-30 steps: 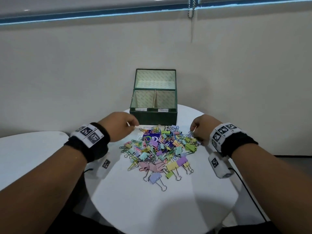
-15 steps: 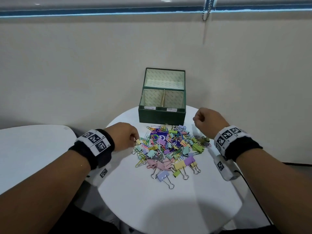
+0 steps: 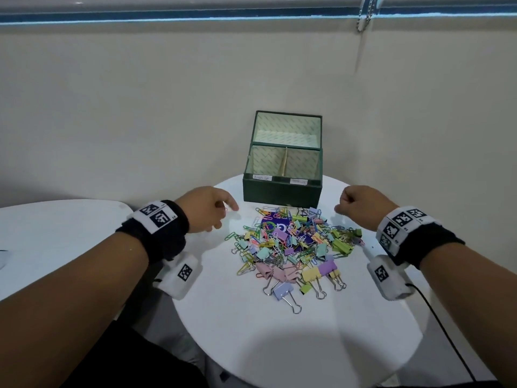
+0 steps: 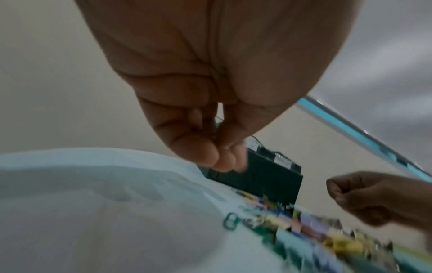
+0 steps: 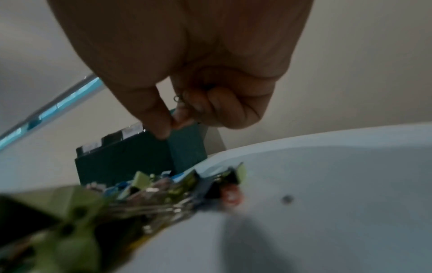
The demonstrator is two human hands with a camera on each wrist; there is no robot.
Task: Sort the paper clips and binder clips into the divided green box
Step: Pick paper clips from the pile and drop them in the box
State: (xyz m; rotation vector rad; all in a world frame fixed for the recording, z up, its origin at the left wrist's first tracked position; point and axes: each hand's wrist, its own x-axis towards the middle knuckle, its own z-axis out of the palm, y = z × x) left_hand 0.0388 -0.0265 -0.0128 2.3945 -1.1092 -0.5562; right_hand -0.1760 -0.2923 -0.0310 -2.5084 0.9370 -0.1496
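Observation:
A heap of pastel paper clips and binder clips [image 3: 291,245] lies on the round white table [image 3: 279,337], in front of the divided green box [image 3: 282,190]. The box stands open, with two labelled front compartments. My left hand [image 3: 228,210] hovers left of the box's front and pinches a small pink paper clip [image 3: 225,210]. In the left wrist view its fingertips [image 4: 219,153] are pressed together before the box [image 4: 268,175]. My right hand [image 3: 340,207] is curled right of the box. In the right wrist view it [image 5: 174,122] pinches a small clip with a wire loop [image 5: 178,98].
A purple card [image 3: 275,228] lies under the heap. A second white table [image 3: 56,233] stands to the left with a gap between. The beige wall is right behind the box. A black cable [image 3: 447,331] hangs off my right wrist past the table's edge.
Both hands have lifted off the heap's edges, each with a clip, and moved back toward the box. The right hand rose first. The head view has shifted.

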